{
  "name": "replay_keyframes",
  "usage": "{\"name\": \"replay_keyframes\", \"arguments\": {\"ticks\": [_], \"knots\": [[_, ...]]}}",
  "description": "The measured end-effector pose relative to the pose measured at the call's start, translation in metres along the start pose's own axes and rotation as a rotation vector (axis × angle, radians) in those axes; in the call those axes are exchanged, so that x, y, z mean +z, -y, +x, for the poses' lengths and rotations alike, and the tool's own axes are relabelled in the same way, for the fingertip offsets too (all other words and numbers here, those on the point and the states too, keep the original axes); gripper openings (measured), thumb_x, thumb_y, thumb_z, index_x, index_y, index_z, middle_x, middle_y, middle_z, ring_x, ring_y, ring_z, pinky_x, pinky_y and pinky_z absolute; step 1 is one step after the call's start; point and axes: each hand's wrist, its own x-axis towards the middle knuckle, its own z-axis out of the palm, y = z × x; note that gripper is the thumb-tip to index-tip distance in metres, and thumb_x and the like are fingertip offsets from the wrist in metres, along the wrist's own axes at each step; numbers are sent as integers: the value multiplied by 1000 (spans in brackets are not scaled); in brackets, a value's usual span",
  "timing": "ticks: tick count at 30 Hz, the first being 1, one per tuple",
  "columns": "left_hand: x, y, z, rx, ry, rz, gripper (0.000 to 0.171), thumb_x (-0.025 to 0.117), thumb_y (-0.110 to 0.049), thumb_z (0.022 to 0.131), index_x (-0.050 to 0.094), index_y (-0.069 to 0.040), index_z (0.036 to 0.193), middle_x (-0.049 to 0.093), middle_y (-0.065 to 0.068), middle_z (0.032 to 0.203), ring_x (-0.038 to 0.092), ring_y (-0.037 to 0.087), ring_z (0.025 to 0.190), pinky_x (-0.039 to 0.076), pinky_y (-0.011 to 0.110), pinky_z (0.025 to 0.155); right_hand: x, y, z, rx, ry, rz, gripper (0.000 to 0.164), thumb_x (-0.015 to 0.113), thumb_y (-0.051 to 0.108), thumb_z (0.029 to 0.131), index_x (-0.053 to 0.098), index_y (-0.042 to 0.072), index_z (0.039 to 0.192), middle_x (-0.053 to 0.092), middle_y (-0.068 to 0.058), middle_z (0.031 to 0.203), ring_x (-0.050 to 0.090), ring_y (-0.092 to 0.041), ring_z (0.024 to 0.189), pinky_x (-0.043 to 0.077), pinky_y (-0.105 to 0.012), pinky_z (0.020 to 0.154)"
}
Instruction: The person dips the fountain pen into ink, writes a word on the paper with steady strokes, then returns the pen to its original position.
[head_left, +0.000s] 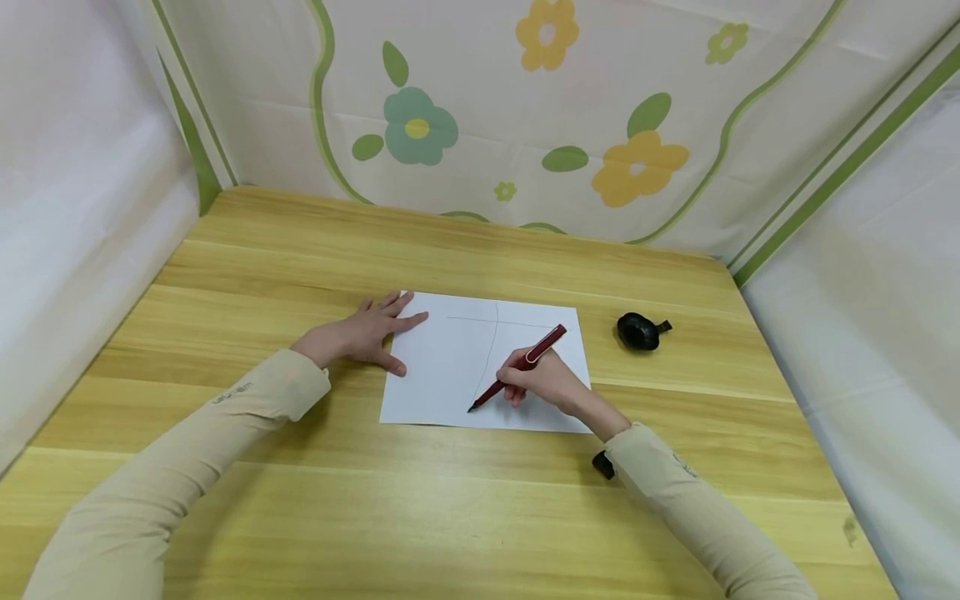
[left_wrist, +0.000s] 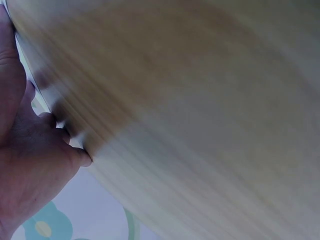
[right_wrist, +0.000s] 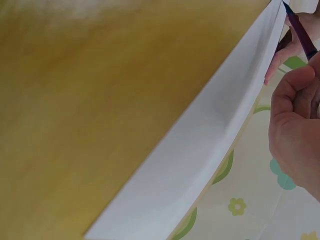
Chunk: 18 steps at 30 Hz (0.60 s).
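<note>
1. Paper (head_left: 441, 375) lies flat on wooden surface (head_left: 420, 517), bearing thin crossing lines.
2. Right hand (head_left: 546, 379): fingers pinch dark-red pen (head_left: 531, 357), tip at paper's near edge.
3. Left hand (head_left: 366, 333): fingers spread, resting across paper's left edge.

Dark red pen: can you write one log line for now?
right hand: grips slim dark red pen | nib: at white rectangular paper | left hand: on paper's left edge

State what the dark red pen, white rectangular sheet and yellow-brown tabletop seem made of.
Dark red slender pen: probably smooth plastic, given its even colour; coated metal is possible.
White rectangular sheet: matte paper, thin, crisp-edged, bearing drawn lines.
Yellow-brown tabletop: wood or printed laminate, with a soft sheen; grain streaks suit either.
</note>
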Motion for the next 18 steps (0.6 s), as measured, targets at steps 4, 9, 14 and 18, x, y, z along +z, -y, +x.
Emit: {"name": "replay_keyframes", "arguments": {"ticks": [4, 9, 14, 18], "knots": [[1, 0, 0, 2, 1, 0, 98, 71, -50, 77, 20, -13, 152, -6, 24, 158, -8, 45, 144, -1, 70, 109, 1, 0, -1, -3, 17, 4, 17, 64, 15, 87, 66, -2, 88, 66, -4, 63, 63, -14, 53, 55, -31, 57], [1, 0, -1, 3, -2, -7, 98, 71, -49, 77, 20, -13, 152, -7, 24, 158, -9, 45, 144, -1, 70, 108, 2, -1, -1, -4, 33, -3, 17, 65, 17, 87, 66, -1, 87, 66, -4, 63, 64, -14, 54, 56, -32, 58], [1, 0, 0, 4, -7, -6, 97, 71, -49, 77, 20, -12, 152, -6, 24, 158, -8, 45, 144, -1, 70, 108, 2, -1, -1, -2, 54, -7, 19, 66, 17, 88, 66, -1, 88, 67, -3, 64, 64, -14, 55, 56, -33, 59], [1, 0, -1, 1, -2, -10, 98, 71, -49, 77, 20, -13, 152, -7, 23, 158, -9, 45, 144, -2, 70, 109, 2, 1, -1, -8, 74, 4, 21, 65, 17, 88, 65, -4, 89, 67, -2, 65, 64, -13, 56, 56, -33, 59]]}}
